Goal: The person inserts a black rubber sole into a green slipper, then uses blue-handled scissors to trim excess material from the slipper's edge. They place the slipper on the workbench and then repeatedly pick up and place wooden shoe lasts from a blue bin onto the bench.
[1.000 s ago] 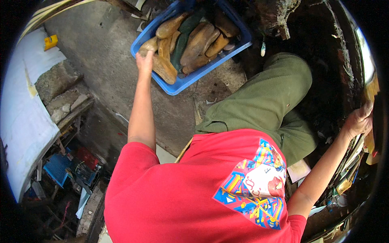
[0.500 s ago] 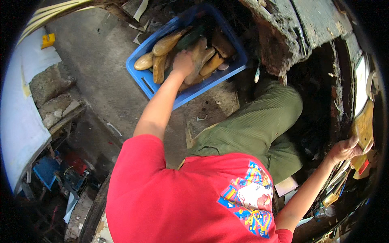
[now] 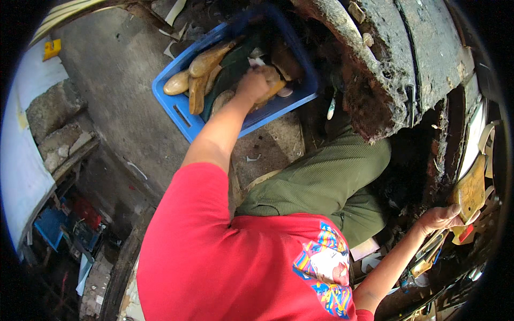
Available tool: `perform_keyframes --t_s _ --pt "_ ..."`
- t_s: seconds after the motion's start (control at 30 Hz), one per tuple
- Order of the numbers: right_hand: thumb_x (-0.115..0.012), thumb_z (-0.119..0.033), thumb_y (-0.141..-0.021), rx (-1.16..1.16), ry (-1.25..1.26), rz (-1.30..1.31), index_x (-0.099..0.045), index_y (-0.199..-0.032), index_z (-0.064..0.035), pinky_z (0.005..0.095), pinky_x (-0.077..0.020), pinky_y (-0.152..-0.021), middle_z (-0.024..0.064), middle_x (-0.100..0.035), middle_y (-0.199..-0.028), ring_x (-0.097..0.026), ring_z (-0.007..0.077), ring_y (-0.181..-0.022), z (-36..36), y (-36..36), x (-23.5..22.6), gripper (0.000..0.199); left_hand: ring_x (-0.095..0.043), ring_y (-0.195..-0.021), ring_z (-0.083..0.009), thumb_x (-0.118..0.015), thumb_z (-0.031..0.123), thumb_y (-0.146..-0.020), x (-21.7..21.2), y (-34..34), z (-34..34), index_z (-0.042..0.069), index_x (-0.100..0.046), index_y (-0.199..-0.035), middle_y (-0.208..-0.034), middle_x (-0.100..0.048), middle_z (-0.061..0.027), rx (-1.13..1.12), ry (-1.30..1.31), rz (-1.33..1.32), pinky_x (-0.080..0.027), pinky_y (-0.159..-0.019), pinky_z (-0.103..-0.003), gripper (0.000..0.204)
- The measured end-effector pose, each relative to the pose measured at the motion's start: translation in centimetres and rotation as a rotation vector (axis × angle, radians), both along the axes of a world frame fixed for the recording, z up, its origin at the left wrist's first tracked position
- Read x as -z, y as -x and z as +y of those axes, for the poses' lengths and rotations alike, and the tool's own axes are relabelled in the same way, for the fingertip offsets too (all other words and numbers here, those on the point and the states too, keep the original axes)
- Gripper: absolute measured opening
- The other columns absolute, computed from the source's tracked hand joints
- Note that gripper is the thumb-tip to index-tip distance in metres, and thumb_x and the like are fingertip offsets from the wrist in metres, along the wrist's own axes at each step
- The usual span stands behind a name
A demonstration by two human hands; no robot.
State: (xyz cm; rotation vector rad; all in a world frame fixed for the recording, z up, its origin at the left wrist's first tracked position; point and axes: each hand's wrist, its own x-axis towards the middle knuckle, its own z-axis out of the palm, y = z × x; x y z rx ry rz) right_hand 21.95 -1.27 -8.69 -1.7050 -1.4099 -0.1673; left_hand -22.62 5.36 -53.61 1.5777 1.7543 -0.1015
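The left hand (image 3: 252,84) has sunk among wooden forms (image 3: 206,60) in the blue crate (image 3: 176,107).

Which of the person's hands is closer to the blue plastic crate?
The left hand. It is down inside the blue plastic crate, resting on the tan wooden pieces there. The right hand is far off at the right edge, by a yellowish flat piece.
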Motion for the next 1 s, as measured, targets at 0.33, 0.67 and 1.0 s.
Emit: perform_keyframes --t_s 0.33,0.67,1.0 --pt "-0.063 -0.054 -0.100 -0.026 -0.040 0.020 -0.028 -0.157 -0.0058 0.0498 -0.0491 -0.109 0.0246 -0.047 -0.148 -0.056 0.0358 -0.127 0.2 0.3 -0.1 0.083 -0.057 -0.122 -0.0391 -0.064 0.017 -0.090 -2.3 3.4 3.1 0.003 -0.065 -0.132 -0.136 -0.063 -0.0231 0.124 -0.551 0.277 -0.046 -0.105 -0.051 0.044" --pt "-0.062 -0.050 -0.100 -0.011 -0.089 0.109 -0.026 -0.160 -0.0080 0.0544 -0.0471 -0.112 0.0238 -0.042 -0.154 -0.052 0.0391 -0.133 -0.1 -0.4 0.7 0.081 -0.072 -0.110 -0.0325 -0.056 0.024 -0.104 -0.3 3.7 12.0 0.009 -0.078 -0.116 -0.126 -0.073 -0.0156 0.212 -0.193 0.531 -0.058 -0.090 -0.049 0.030" --pt "-0.067 -0.047 -0.100 -0.058 -0.059 0.017 -0.025 -0.159 -0.0058 0.0536 -0.0439 -0.115 0.0251 -0.043 -0.153 -0.051 0.0390 -0.134 0.2 -0.7 0.5 0.084 -0.075 -0.107 -0.0321 -0.056 0.016 -0.098 -2.6 5.5 2.1 0.006 -0.080 -0.107 -0.107 -0.078 -0.0179 0.266 -0.047 0.399 -0.059 -0.092 -0.048 0.028"
